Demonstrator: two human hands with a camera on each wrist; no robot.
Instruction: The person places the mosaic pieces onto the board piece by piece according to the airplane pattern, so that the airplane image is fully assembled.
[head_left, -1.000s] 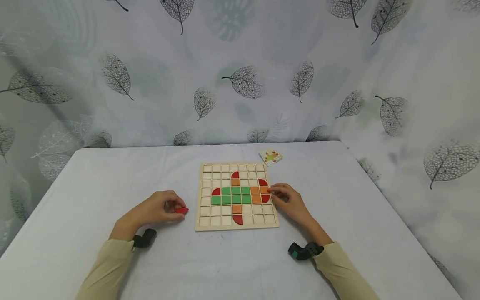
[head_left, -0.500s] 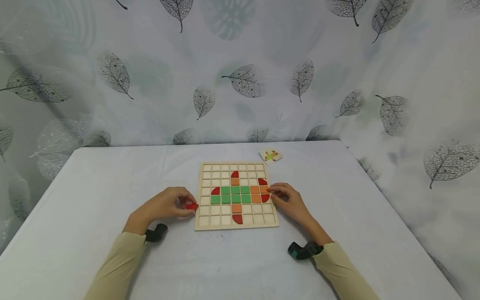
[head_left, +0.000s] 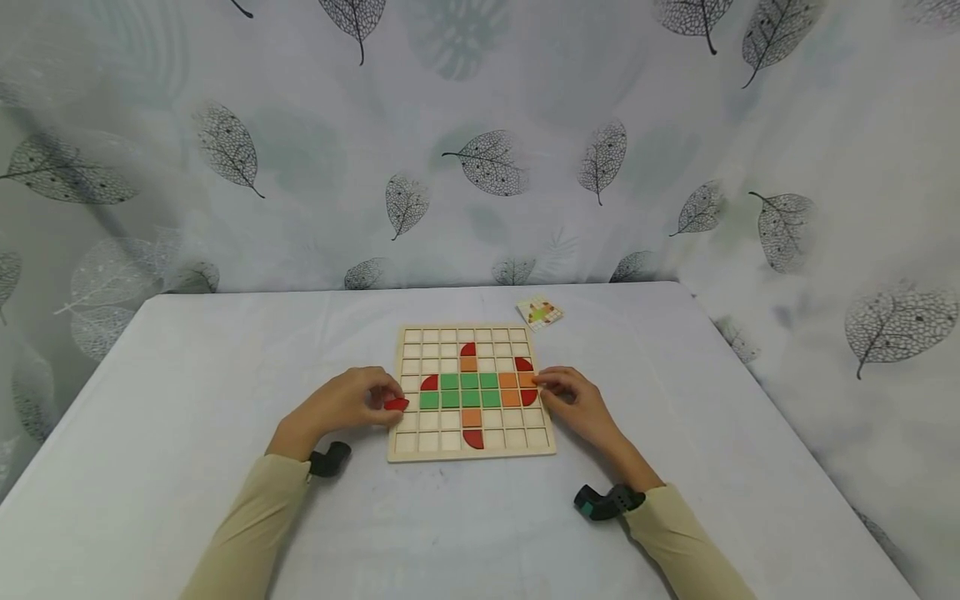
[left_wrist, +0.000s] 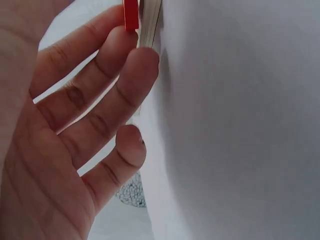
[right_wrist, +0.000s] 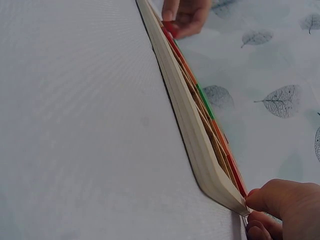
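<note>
My left hand (head_left: 348,400) pinches a red piece (head_left: 396,404) between thumb and fingertips, just over the left rim of the wooden grid board (head_left: 471,457). In the left wrist view the red piece (left_wrist: 131,15) shows edge-on at the fingertips, beside the board's side. My right hand (head_left: 576,400) holds the board's right edge; in the right wrist view its thumb (right_wrist: 272,197) lies at the board's corner, with fingers partly hidden below. Green squares (head_left: 469,390), orange squares (head_left: 509,389) and several red quarter-round pieces (head_left: 473,438) sit in the cells.
A small pattern card (head_left: 539,312) lies behind the board's far right corner. A white cloth (head_left: 465,533) covers the table. Behind it hangs a leaf-print curtain (head_left: 480,225). Both wrists wear black devices (head_left: 330,459).
My left hand has moved right and slightly away from me with the red piece, from the tablecloth to the board's left rim. The right hand stays in place at the board's right edge.
</note>
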